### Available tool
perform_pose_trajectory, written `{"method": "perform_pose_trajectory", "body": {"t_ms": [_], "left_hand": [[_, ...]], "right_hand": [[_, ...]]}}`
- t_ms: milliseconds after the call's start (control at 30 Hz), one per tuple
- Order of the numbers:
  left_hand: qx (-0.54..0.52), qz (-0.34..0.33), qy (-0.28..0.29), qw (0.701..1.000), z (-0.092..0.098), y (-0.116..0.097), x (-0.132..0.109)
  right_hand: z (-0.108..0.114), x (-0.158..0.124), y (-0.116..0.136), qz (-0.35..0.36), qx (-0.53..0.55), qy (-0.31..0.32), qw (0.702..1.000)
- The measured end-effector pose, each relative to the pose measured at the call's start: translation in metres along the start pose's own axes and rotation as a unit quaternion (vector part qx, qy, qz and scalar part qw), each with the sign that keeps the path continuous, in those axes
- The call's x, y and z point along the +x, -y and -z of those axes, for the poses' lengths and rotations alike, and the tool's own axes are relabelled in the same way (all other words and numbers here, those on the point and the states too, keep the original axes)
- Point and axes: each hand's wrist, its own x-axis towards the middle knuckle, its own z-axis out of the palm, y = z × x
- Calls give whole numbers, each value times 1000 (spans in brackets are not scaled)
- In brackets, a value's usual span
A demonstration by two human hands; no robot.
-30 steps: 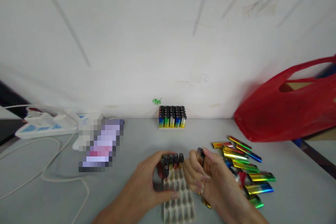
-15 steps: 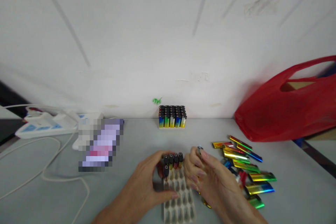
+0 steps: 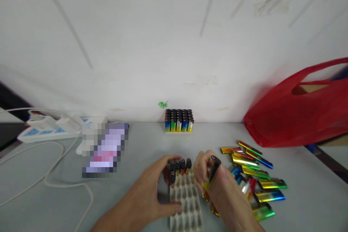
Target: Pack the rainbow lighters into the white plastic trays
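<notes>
My left hand (image 3: pixel 148 190) grips a white plastic tray (image 3: pixel 172 221) from its left side, thumb across the pockets and fingers behind the far corner. Several black-topped lighters (image 3: pixel 182 165) stand upright in the far row, and one more lighter (image 3: pixel 172 177) is in the row nearer me at the left edge. Just right of the tray, my right hand (image 3: pixel 223 188) is closed around a lighter (image 3: pixel 215 165), its black top upward and its lower part mostly covered by the fingers. Loose metallic-coloured lighters (image 3: pixel 268 184) lie in a pile right of that hand.
A filled block of upright lighters (image 3: pixel 178 125) stands against the wall. At the left are a blurred-out phone (image 3: pixel 108 148), a white power strip (image 3: pixel 49 134) and a loose white cable (image 3: pixel 67 185). A red bag (image 3: pixel 293 123) rests at the right.
My right hand has turned and shifted slightly right, so the lighter in it now shows its black top and part of its body. My left hand stays on the tray.
</notes>
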Motion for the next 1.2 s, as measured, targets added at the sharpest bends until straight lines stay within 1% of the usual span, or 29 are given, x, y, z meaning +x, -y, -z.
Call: {"method": "perform_pose_trajectory", "body": {"t_ms": [33,67,133,200,267,333,467,533,633,733,833,1067,1133,1200], "left_hand": [[4,3,0,1000,0,0,0],[10,6,-2,1000,1,1,0],[20,13,-7,1000,0,3,2],[17,9,-7,1000,0,4,4],[7,-4,-10,1000,-1,2,6],[-1,-13,-20,1000,-3,-3,7],[-38,-43,-25,998,-3,-12,5],[-39,-52,-23,998,-3,-13,3],[-37,-53,-17,998,-2,-9,0],[-58,-47,-4,997,-3,-2,-1],[-65,-35,-2,997,-6,5,-1],[-59,-28,4,998,-7,12,-3],[-52,-27,6,998,-6,12,-3],[-54,-26,6,998,-6,13,-3]], "right_hand": [[0,-1,1,-1,8,21,1000],[-1,-2,4,-12,-9,20,1000],[-5,-7,14,-33,-86,10,996],[-10,-11,26,-20,-170,12,985],[-12,-14,35,-6,-229,41,973],[-12,-15,39,5,-266,71,961],[-11,-12,38,37,-326,86,941],[-10,-9,37,46,-364,114,923],[-9,-7,34,62,-423,153,891],[-9,-6,29,76,-470,170,863],[-9,-6,26,84,-502,182,841],[-9,-4,30,79,-560,191,802],[-9,-4,29,88,-563,194,799],[-8,-4,26,95,-555,193,804]]}}
